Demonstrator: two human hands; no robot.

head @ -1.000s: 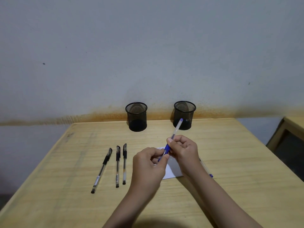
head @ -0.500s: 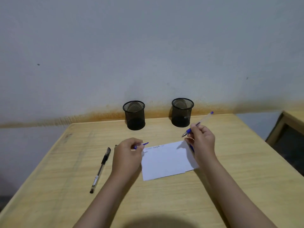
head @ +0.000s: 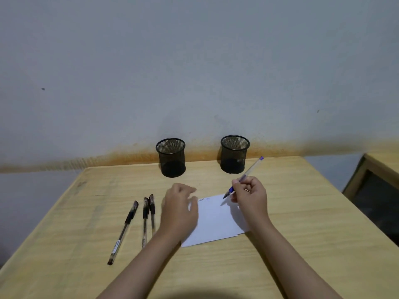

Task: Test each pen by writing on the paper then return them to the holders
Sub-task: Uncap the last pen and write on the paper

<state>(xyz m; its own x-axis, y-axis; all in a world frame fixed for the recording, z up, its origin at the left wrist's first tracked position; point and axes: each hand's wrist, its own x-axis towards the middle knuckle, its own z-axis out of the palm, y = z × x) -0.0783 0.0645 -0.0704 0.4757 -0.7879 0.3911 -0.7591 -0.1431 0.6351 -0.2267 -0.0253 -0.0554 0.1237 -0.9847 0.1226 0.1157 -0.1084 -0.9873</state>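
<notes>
Pale wood with long streaky grain is making up the surface (head: 302, 223), and it is sitting against a grey wall with a rusty orange stain running along its foot. Two round black wire-mesh holders are standing upright at the far edge, the left holder (head: 171, 157) and the right holder (head: 234, 154), well apart from each other.

Right hand (head: 251, 196) is curling its grip round the blue pen (head: 248, 172), fingers clamped on the clear barrel just above the blue rubber section. The pen is tilting up and to the right, blue end cap high, dark tip hanging over the far right corner of the paper (head: 216, 221). That white rectangular sheet is lying flat, with a short line of blue handwriting along its top edge, too small to read.

Left hand (head: 180, 209) is blurring over the sheet's left edge, fingers loosely bent and holding nothing.

Three black pens (head: 145, 216) are lying capped on the surface to the left, two close together, the third apart and angled. Its clear barrel is carrying a white label, unreadable.
</notes>
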